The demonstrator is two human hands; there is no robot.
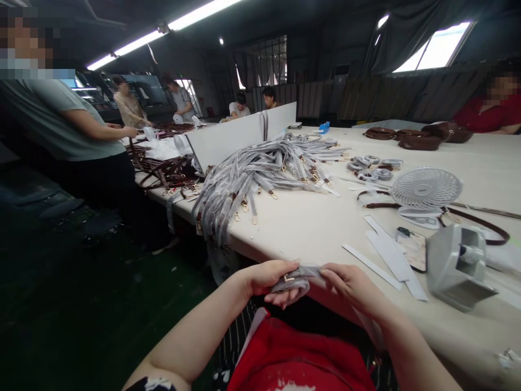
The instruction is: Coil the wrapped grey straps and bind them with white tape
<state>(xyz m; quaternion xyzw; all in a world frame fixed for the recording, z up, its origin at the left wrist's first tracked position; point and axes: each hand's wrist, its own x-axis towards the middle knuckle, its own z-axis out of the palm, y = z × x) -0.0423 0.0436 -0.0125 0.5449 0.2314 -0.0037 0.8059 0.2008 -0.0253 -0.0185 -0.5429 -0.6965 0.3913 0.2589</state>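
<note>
A coiled strap (299, 284) in clear grey wrapping, with a bit of gold-coloured metal showing, is held in front of my body at the table's near edge. My left hand (273, 281) is closed around the coil, thumb on top and fingers underneath. With finger and thumb, my right hand (340, 279) pinches the strap's right end. Beyond my hands lies a large heap of wrapped straps (252, 168) with gold clasps, some hanging over the table edge.
On the right stand a tape dispenser (458, 266), a phone (412, 248), white strips (388, 255) and a small fan (426, 187). Coiled straps (372, 167) and brown bags (419, 138) lie farther back. A white board (244, 136) divides the table. A co-worker (77, 119) stands left.
</note>
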